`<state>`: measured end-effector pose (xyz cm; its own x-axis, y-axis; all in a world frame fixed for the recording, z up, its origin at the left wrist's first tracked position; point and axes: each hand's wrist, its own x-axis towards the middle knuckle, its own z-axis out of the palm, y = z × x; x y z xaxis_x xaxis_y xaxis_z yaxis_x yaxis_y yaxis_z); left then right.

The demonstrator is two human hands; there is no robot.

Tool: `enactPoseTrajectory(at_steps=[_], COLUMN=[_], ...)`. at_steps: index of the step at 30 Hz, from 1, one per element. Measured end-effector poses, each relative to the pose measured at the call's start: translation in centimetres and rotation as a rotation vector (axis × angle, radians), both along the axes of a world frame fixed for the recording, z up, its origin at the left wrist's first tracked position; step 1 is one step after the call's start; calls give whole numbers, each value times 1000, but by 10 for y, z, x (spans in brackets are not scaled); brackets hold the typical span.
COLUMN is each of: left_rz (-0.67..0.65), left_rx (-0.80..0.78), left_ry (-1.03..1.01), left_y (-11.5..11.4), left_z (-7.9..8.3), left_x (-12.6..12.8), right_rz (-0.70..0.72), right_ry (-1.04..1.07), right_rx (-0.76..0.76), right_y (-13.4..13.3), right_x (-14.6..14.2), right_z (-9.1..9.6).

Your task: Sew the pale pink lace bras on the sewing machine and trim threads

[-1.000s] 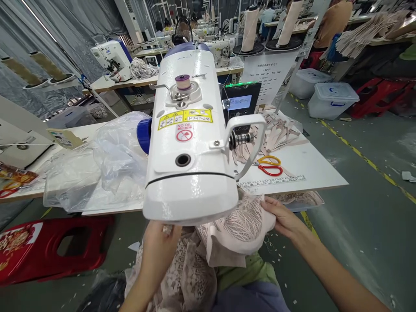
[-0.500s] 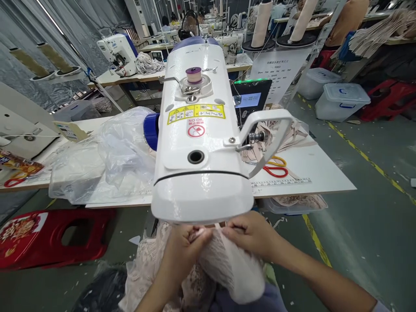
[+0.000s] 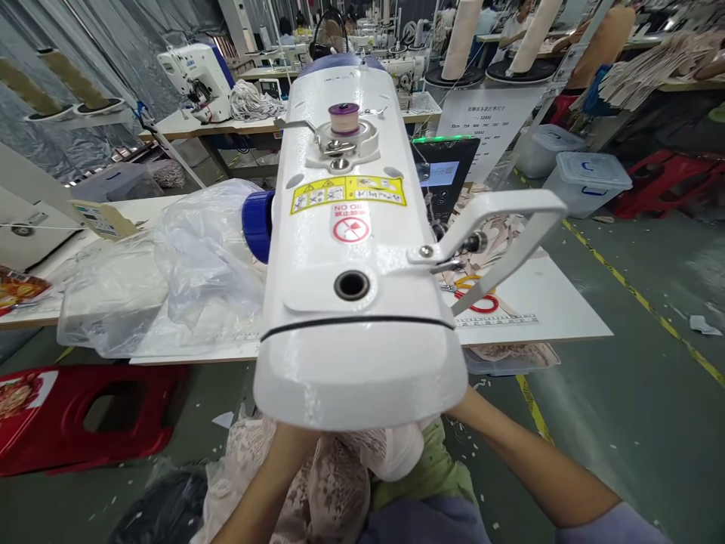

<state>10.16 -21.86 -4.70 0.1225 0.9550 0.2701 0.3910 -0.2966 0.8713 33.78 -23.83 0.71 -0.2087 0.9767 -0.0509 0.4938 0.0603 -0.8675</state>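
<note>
A white sewing machine [image 3: 362, 370] fills the middle of the head view, its front end hanging over both hands. Only the back and wrist of my left hand [image 3: 295, 438] show below it; the fingers are hidden. My right hand [image 3: 464, 406] reaches under the machine's right side, its fingers hidden too. Between the hands, pale pink lace fabric [image 3: 340, 483] hangs from under the machine, with a smooth, rounded pale part [image 3: 403, 453] at its right. More lace spreads down over the lap on the left, beside my left forearm.
Scissors with red and yellow handles [image 3: 484, 302] and a ruler strip [image 3: 498, 321] lie on the table right of the machine. A clear plastic bag [image 3: 209, 257] covers the left side. A red stool [image 3: 141, 408] stands lower left. A lit control screen [image 3: 445, 174] is behind the lifting lever.
Both hands have moved forward under the machine head, taking the lace with them, so their fingers no longer show. The machine looks larger and nearer as the view shifts.
</note>
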Motion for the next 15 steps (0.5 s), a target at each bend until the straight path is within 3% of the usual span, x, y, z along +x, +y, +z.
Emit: enactPoseTrajectory(at_steps=[6,10,12,15], left_rz=[-44,79,125,11], left_rx=[21,-32,-65,-104], left_ry=[80,24,-77,-201], left_y=[0,-22,-43,-80], left_z=[-3,-5,-18,-50], left_x=[-10,-6,5,24], right_rz=[-18,-6,-21,-50], right_ry=[44,108,141,165], right_rx=[-58,-93,-103,-119], right_y=[-3,-15,-20,-27], right_x=[1,10,15,23], right_z=[-2,4,3,-4])
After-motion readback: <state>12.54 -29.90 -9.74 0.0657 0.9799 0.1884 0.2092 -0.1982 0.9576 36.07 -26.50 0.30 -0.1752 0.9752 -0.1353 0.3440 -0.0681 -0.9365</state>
